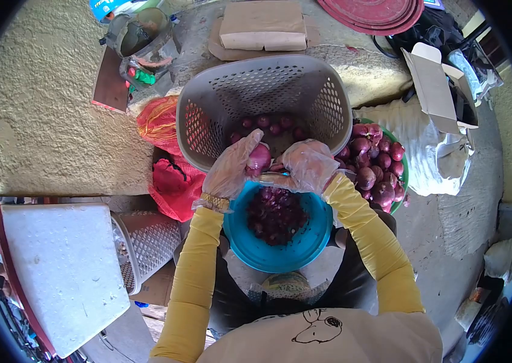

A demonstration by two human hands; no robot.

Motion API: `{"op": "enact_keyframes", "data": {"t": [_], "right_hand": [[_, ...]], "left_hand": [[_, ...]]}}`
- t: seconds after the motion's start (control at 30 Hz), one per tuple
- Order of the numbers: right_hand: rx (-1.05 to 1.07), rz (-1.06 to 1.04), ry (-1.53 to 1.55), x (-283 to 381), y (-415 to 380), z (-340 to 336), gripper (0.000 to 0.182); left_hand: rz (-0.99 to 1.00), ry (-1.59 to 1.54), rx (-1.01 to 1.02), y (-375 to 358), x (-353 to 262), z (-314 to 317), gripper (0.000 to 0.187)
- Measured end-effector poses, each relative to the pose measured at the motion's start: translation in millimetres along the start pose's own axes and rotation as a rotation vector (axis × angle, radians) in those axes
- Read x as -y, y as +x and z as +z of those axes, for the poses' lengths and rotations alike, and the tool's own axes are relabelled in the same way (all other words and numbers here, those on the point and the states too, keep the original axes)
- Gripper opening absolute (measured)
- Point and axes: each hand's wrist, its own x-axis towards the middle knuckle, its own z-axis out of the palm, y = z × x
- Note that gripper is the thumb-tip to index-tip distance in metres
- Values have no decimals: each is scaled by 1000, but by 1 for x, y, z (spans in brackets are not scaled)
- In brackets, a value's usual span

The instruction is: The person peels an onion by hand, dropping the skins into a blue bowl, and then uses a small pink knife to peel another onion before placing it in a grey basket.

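A large red onion (259, 158) sits in my left hand (235, 164), which wears a clear plastic glove and is closed around it. My right hand (309, 164), gloved the same way, is curled beside the onion; a thin object with a bit of blue shows at its fingers, too small to name. Both hands are over the near rim of a beige perforated basket (262, 68), with several red onions (275, 129) at its bottom. Below the hands, a blue basin (256, 259) holds dark red onion skins (275, 218).
Many red onions (383, 160) fill a green-rimmed container (405, 181) on the right. Red mesh bags (174, 181) lie left of the basket. A white foam lid (65, 266) and another perforated basket (153, 242) stand lower left. Cardboard (263, 25) rests on the ledge behind.
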Motion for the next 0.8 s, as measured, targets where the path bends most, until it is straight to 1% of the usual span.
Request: {"op": "enact_keyframes", "data": {"t": [0.03, 0.07, 0.1, 0.13, 0.17, 0.2, 0.23, 0.3, 0.33, 0.4, 0.43, 0.5, 0.53, 0.6, 0.63, 0.7, 0.73, 0.8], "right_hand": [[0, 0, 0, 1, 0, -1, 61], [8, -2, 38, 1, 0, -2, 62], [17, -4, 78, 3, 1, -5, 62], [17, -2, 79, 6, 1, -9, 62], [78, 9, 44, 9, 2, -15, 63], [141, 21, 9, 12, 2, -18, 63], [141, 23, 9, 12, 1, -16, 63], [213, -51, -62, 10, 3, -11, 68], [212, -52, -63, 10, 4, -9, 68], [246, -78, -18, 12, 2, -6, 72], [246, -79, -19, 13, 2, -6, 72], [247, -155, 62, 14, 1, -6, 74], [246, -156, 61, 15, 1, -5, 74], [263, -230, 74, 17, 1, 5, 74], [268, -231, 145, 19, 0, 12, 74], [291, -245, 160, 20, -1, 17, 74], [314, -258, 174, 21, -2, 18, 75], [312, -232, 159, 22, -4, 16, 75]], "left_hand": [[0, 0, 0, 3, -7, -5, 63], [-197, -240, 63, 6, -12, -10, 47], [-395, -481, 127, 6, -16, -12, 38], [-395, -481, 129, 7, -14, -8, 38], [-458, -636, 88, 8, -9, -3, 39], [-522, -792, 45, 8, -5, 2, 46], [-522, -794, 47, 7, 0, 5, 46], [-158, -492, -19, 6, 9, 6, 46], [-158, -491, -20, 12, -2, 0, 46], [-723, -1159, -29, 20, -24, -12, 49], [-723, -1159, -30, 20, -27, -15, 49], [-820, -1281, 3, 21, -29, -18, 49], [-819, -1280, 3, 20, -25, -16, 49], [-747, -1197, -48, 22, -20, -13, 48], [-747, -1196, -51, 23, -25, -17, 48], [-893, -1356, -39, 25, -37, -26, 53], [-893, -1356, -37, 24, -38, -26, 53], [-700, -1439, 11, 24, -39, -28, 43]]}}
